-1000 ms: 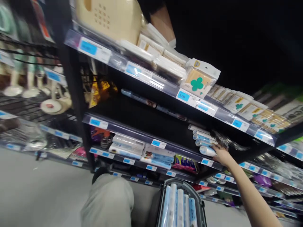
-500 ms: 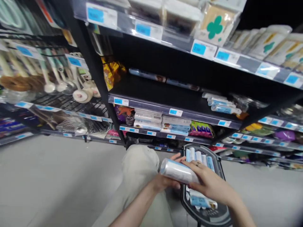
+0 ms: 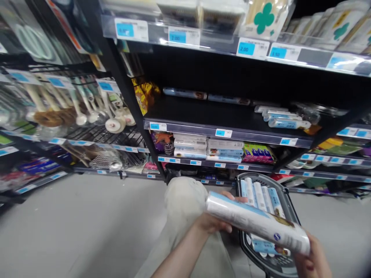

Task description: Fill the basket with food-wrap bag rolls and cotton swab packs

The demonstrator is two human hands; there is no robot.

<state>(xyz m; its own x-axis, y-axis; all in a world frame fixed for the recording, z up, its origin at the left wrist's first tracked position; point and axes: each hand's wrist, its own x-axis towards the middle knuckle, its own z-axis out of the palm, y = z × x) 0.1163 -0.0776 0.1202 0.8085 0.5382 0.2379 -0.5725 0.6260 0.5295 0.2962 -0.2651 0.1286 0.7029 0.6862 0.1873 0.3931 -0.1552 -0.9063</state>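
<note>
While both hands hold one wrapped roll (image 3: 257,221) above the basket (image 3: 290,204), ends overhanging its left and right edges, left hand (image 3: 213,223) has fingers curled round the higher end, right hand (image 3: 314,256) clasps the lower. Best done with both ends supported, squeeze light. Roll's small print too blurred, bar round blue mark (image 3: 277,236); price tags (image 3: 251,48) on upper shelf's (image 3: 216,41) front edge include 2.00; no legible brand.
</note>
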